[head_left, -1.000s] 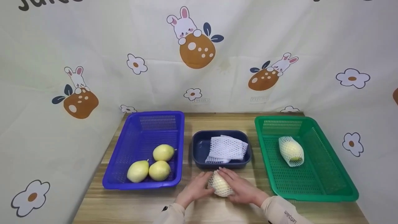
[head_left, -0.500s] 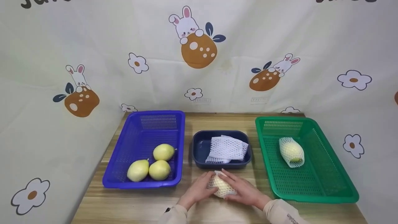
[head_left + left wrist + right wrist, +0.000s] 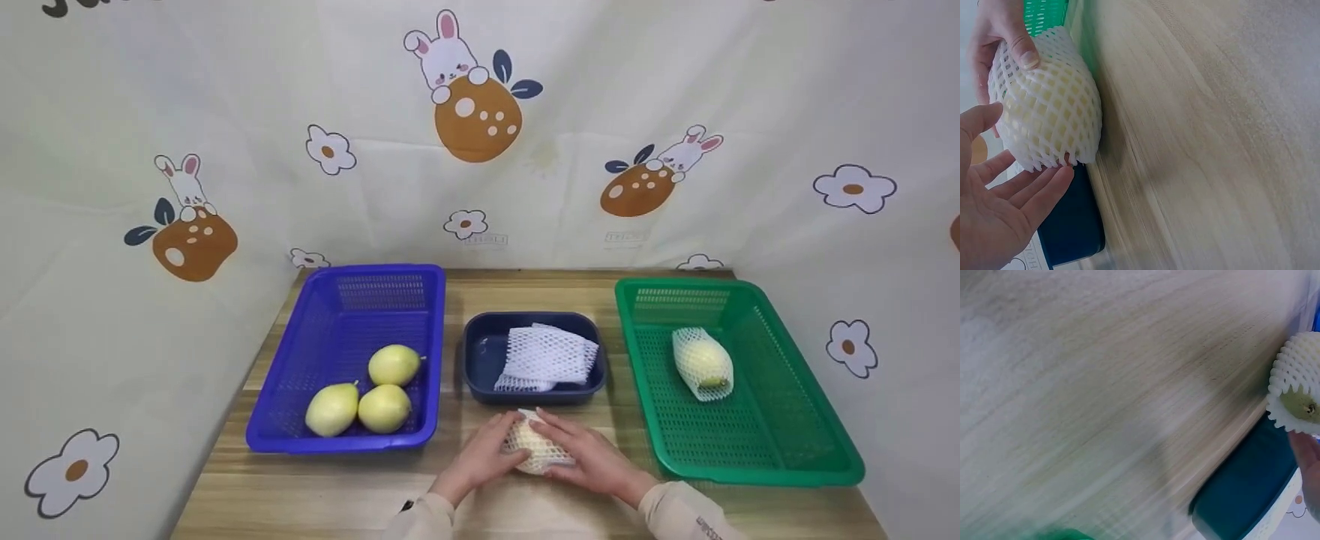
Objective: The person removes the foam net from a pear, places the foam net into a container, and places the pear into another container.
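A pale yellow-green pear in a white foam net [image 3: 541, 454] is held between both hands near the front middle of the table. My left hand [image 3: 482, 459] has its thumb and fingertips at the near-left side of the net; in the left wrist view those fingers [image 3: 1050, 191] meet its edge. On the other side, my right hand [image 3: 598, 463] grips the netted pear, its thumb lying over the foam. The right wrist view shows the fruit's bare end [image 3: 1300, 405] through the net's opening, with part of the right hand [image 3: 1310, 467] beside it.
Several foam nets [image 3: 547, 356] lie in a dark blue tray [image 3: 484, 394] just beyond the hands. A blue basket [image 3: 281, 382] with three bare pears [image 3: 385, 409] stands left. A green basket [image 3: 810, 420] with one netted pear [image 3: 703, 364] stands right.
The netted pear has turned a little between the hands. My right hand has shifted slightly right, and the left thumb has come further over the net.
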Demonstrator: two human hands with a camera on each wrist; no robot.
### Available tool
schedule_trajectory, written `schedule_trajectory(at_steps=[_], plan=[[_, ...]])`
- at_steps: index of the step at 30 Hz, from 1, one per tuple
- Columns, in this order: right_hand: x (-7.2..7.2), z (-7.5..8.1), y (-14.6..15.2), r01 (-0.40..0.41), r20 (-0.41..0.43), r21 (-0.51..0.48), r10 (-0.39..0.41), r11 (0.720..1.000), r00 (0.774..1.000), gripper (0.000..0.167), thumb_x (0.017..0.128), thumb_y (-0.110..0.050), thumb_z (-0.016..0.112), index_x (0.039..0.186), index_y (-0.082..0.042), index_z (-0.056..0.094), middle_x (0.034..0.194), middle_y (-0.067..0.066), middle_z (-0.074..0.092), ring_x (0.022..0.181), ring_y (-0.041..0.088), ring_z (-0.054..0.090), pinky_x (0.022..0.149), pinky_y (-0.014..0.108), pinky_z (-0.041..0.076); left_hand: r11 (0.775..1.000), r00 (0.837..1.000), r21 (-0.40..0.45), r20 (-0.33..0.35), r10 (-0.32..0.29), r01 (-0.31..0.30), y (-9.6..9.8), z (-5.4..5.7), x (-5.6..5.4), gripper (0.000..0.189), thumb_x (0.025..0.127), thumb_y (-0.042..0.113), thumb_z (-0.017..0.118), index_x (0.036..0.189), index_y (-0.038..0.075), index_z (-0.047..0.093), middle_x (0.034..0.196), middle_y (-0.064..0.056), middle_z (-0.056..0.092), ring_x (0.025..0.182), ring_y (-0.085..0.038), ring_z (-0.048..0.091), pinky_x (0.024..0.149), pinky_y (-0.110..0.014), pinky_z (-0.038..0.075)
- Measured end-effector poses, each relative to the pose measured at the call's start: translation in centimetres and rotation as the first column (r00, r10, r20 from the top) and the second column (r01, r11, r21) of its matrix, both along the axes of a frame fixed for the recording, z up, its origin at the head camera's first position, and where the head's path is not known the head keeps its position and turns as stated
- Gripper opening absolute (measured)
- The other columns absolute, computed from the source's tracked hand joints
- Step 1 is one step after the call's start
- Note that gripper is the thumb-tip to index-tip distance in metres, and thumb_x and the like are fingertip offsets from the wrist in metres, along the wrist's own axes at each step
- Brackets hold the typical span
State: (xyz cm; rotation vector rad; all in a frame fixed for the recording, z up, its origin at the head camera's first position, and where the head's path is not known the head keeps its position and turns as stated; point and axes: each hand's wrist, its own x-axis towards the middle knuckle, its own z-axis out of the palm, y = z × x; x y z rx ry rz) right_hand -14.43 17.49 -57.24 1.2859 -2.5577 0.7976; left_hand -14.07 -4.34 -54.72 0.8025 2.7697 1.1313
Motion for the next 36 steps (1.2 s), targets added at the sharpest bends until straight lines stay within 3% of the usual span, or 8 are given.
schedule_trajectory(at_steps=[4, 7, 18, 21, 24, 29, 36], plan=[[0.3, -0.3, -0.1, 0.034, 0.081, 0.049, -0.038, 0.998, 0.996, 0.083, 0.071, -0.037, 0.071, 0.138, -0.012, 0.029, 0.141, 0.014, 0.023, 0.117, 0.03, 0.038, 0.086, 0.042, 0.04, 1.0, 1.0, 0.013, -0.018, -0.014, 0.014, 0.0, 0.0, 0.0, 0.042, 0.076, 0.022, 0.066, 0.112, 0.006, 0.05, 0.105, -0.009, 0.055, 0.092, -0.021, 0.054, 0.079, -0.032, 0.043], [0.4, -0.6, -0.2, 0.058, 0.103, 0.064, -0.064, 0.996, 0.993, 0.085, 0.071, -0.034, 0.071, 0.14, -0.013, 0.026, 0.14, 0.016, 0.023, 0.115, 0.031, 0.04, 0.085, 0.043, 0.04, 0.999, 0.999, 0.025, -0.024, -0.022, 0.023, 0.0, -0.1, -0.1, 0.042, 0.076, 0.021, 0.066, 0.112, 0.005, 0.05, 0.105, -0.01, 0.055, 0.092, -0.023, 0.054, 0.08, -0.033, 0.043], [0.1, -0.8, 0.6, 0.065, -0.009, -0.029, -0.065, 0.997, 0.998, 0.069, 0.074, -0.027, 0.069, 0.133, -0.009, 0.039, 0.129, 0.016, 0.042, 0.105, 0.028, 0.05, 0.084, 0.039, 0.043, 1.0, 0.999, 0.003, 0.027, 0.019, -0.019, -0.3, -0.5, -0.1, 0.052, 0.078, 0.026, 0.065, 0.117, -0.002, 0.046, 0.11, -0.016, 0.053, 0.1, -0.028, 0.051, 0.086, -0.038, 0.039], [0.2, -0.9, 0.7, 0.073, -0.019, -0.042, -0.074, 0.996, 0.997, 0.068, 0.074, -0.027, 0.07, 0.132, -0.009, 0.04, 0.128, 0.015, 0.044, 0.106, 0.027, 0.05, 0.084, 0.039, 0.042, 1.0, 1.0, 0.007, 0.024, 0.016, -0.016, -0.4, -0.6, 0.0, 0.05, 0.078, 0.027, 0.065, 0.115, -0.001, 0.048, 0.109, -0.014, 0.054, 0.1, -0.027, 0.051, 0.087, -0.037, 0.039], [0.3, -0.9, 0.6, 0.08, 0.022, -0.014, -0.079, 0.997, 0.997, 0.073, 0.073, -0.029, 0.071, 0.135, -0.01, 0.036, 0.132, 0.014, 0.039, 0.109, 0.028, 0.047, 0.085, 0.041, 0.041, 1.0, 0.999, 0.012, 0.029, 0.02, -0.02, -0.4, -0.7, 0.0, 0.049, 0.078, 0.027, 0.065, 0.115, 0.001, 0.049, 0.108, -0.013, 0.054, 0.1, -0.026, 0.051, 0.086, -0.037, 0.039], [0.4, -1.1, 0.7, 0.063, 0.059, 0.012, -0.063, 0.998, 0.996, 0.077, 0.075, -0.028, 0.069, 0.137, -0.008, 0.029, 0.135, 0.014, 0.034, 0.113, 0.029, 0.044, 0.087, 0.042, 0.039, 0.999, 0.999, 0.011, 0.038, 0.03, -0.031, -0.4, -0.8, -0.1, 0.044, 0.078, 0.022, 0.063, 0.115, 0.001, 0.049, 0.106, -0.012, 0.054, 0.097, -0.025, 0.052, 0.084, -0.037, 0.04], [0.1, -1.6, 1.1, 0.042, -0.032, -0.083, -0.044, 0.996, 0.998, 0.068, 0.075, -0.023, 0.069, 0.133, -0.006, 0.038, 0.127, 0.012, 0.046, 0.107, 0.025, 0.05, 0.085, 0.037, 0.042, 0.997, 0.999, 0.065, -0.011, 0.047, -0.046, -0.5, -1.0, -0.2, 0.026, 0.083, 0.007, 0.049, 0.109, 0.001, 0.054, 0.102, -0.013, 0.058, 0.095, -0.026, 0.054, 0.081, -0.038, 0.041]])
